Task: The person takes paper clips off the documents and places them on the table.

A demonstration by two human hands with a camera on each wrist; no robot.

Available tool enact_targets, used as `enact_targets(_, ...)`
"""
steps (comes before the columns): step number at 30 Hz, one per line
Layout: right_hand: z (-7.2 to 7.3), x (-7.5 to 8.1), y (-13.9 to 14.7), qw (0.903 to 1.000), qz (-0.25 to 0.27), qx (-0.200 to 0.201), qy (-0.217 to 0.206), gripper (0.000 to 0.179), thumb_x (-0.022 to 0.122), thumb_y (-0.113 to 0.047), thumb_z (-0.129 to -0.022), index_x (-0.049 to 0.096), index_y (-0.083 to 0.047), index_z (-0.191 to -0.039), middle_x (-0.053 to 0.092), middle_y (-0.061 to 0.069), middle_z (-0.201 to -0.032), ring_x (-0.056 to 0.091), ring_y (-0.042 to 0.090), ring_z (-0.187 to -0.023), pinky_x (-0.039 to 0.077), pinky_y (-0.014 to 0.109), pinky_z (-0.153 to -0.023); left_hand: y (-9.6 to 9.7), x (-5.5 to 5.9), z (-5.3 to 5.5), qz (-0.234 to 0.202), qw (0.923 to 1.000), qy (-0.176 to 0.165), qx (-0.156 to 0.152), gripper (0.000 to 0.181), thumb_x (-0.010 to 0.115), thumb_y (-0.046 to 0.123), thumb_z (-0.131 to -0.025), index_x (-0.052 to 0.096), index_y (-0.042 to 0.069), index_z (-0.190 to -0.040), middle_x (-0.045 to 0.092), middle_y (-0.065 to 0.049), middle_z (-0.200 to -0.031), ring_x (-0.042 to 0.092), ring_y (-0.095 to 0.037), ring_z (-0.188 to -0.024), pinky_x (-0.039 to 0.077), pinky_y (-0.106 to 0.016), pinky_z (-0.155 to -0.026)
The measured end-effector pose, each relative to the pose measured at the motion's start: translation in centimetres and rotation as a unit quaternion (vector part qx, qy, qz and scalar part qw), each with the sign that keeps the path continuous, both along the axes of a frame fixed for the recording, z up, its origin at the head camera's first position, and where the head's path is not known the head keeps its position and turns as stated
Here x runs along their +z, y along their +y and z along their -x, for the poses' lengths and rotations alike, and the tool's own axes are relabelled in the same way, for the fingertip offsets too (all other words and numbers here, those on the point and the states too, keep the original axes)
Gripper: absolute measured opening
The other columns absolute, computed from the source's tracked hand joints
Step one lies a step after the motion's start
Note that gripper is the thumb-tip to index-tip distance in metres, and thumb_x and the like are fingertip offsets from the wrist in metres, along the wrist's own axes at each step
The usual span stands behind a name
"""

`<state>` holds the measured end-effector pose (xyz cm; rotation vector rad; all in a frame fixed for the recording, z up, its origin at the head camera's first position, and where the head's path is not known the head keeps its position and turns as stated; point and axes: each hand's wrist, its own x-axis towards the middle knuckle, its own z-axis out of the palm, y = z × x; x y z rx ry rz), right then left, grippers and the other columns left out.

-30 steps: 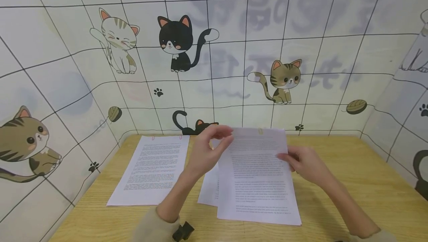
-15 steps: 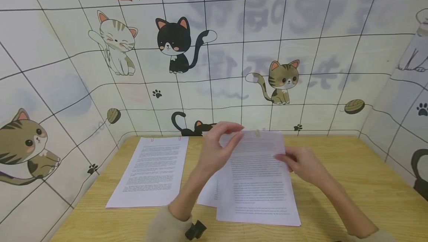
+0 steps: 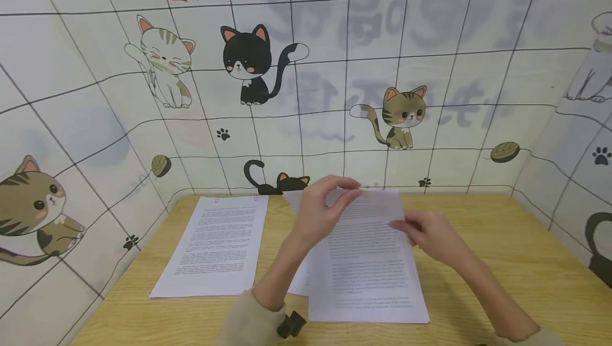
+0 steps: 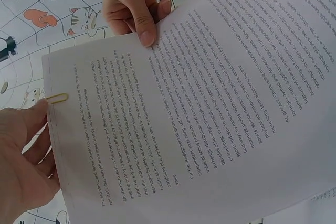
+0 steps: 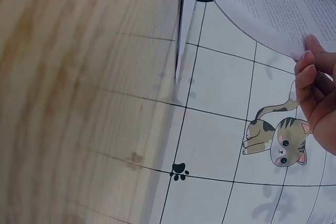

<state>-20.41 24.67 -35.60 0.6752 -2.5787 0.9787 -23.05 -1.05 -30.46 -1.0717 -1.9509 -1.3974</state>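
Printed sheets (image 3: 368, 261) are held up off the table at their top, in the middle of the head view. My left hand (image 3: 317, 210) pinches the yellow paper clip (image 4: 58, 98) on their top edge; in the left wrist view the fingertips meet its outer end. With thumb and fingers, my right hand (image 3: 430, 237) grips the right edge of the sheets, thumb on the printed face. In the right wrist view the right hand (image 5: 320, 93) shows at the right, on the curved paper edge.
To the left, another stack of printed paper (image 3: 215, 250) lies on the wooden table (image 3: 502, 261), two red paper clips (image 3: 217, 200) along its far edge. More paper (image 3: 298, 277) lies partly hidden behind the held sheets. A cat-patterned wall covering (image 3: 325, 138) stands behind the table.
My left hand has moved right along the top edge, from the left corner to the yellow paper clip. The right hand keeps its grip, and the top of the sheets has shifted slightly left and down.
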Motion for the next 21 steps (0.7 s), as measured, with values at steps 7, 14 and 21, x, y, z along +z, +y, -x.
enact_targets(7,-0.04,0.0,0.05,1.0,0.001,0.004,-0.008,0.009,0.069,-0.006,-0.095,0.075,-0.006,-0.102,0.067,-0.007,-0.075,0.052,0.005,-0.052,0.041,0.022,-0.046,0.31,-0.24,0.2,-0.001,0.9998,0.02,0.003,0.005,0.076,0.004,-0.089,0.076,0.003,-0.095,0.074,-0.004,-0.092,0.067,-0.015,-0.091,0.055,-0.042,-0.084)
enact_targets(14,-0.06,0.06,0.13,0.9999,0.004,0.012,-0.011,0.012,0.069,-0.004,-0.095,0.074,-0.006,-0.105,0.068,-0.006,-0.076,0.051,0.005,-0.052,0.04,0.022,-0.045,0.46,-0.36,0.23,0.002,0.9988,0.048,0.003,0.005,0.075,0.005,-0.09,0.075,0.004,-0.095,0.075,-0.003,-0.091,0.069,-0.013,-0.088,0.049,-0.032,-0.086)
enact_targets(21,-0.13,0.32,0.12,0.9999,0.004,0.01,-0.004,0.011,0.069,-0.004,-0.095,0.074,-0.005,-0.104,0.065,-0.007,-0.072,0.048,0.002,-0.051,0.038,0.022,-0.045,0.71,-0.57,0.55,-0.022,0.9975,0.067,-0.004,0.005,0.076,0.004,-0.089,0.074,0.003,-0.093,0.074,-0.005,-0.088,0.069,-0.012,-0.086,0.047,-0.031,-0.085)
